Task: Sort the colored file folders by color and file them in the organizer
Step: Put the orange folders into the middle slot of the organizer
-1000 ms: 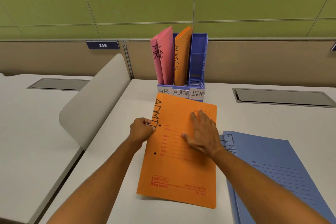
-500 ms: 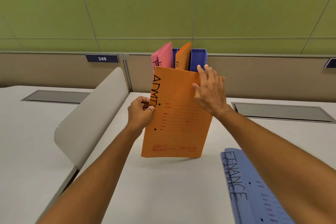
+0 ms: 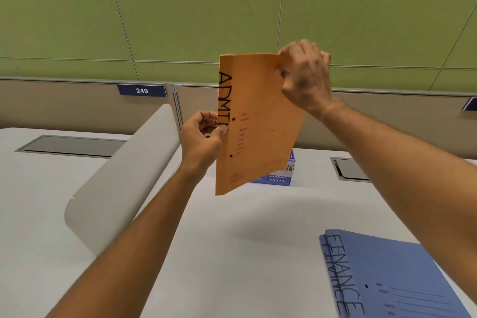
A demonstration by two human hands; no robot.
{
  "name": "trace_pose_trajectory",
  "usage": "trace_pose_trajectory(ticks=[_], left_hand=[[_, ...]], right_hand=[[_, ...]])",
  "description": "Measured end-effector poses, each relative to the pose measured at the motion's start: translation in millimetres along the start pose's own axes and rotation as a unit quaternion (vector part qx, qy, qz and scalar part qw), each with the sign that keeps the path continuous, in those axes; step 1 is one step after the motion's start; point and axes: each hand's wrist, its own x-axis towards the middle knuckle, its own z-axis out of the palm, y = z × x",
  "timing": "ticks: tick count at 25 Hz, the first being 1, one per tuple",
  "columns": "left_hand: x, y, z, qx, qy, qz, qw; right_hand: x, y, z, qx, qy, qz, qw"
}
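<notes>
An orange folder (image 3: 258, 121) marked ADMIN hangs upright in the air in front of the organizer. My left hand (image 3: 201, 142) pinches its left spine edge about halfway down. My right hand (image 3: 304, 77) grips its top right corner. The blue organizer (image 3: 280, 175) stands behind the folder and is almost fully hidden; only its lower right corner with a FINANCE label shows. Blue folders (image 3: 395, 276) marked FINANCE lie stacked flat on the desk at the lower right.
A curved white desk divider (image 3: 121, 188) stands at the left. Grey cable hatches are set into the desk at the far left (image 3: 69, 145) and the right (image 3: 351, 169). A beige and green partition wall with a 249 plate (image 3: 142, 90) runs behind.
The orange folder has risen from flat on the desk to upright and higher in the air. My right hand has moved from pressing its face to gripping its top right corner.
</notes>
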Motion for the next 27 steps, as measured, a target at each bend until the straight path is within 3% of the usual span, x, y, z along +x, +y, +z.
trace_pose_trajectory(ticks=[13, 27], left_hand=[[42.0, -19.2, 31.5, 0.046, 0.008, 0.097, 0.994], [99.9, -59.0, 89.6, 0.06, 0.007, 0.129, 0.99]], right_hand=[[68.4, 8.1, 49.0, 0.059, -0.005, -0.036, 0.998], [100.3, 50.8, 104.8, 0.003, -0.033, -0.036, 0.999]])
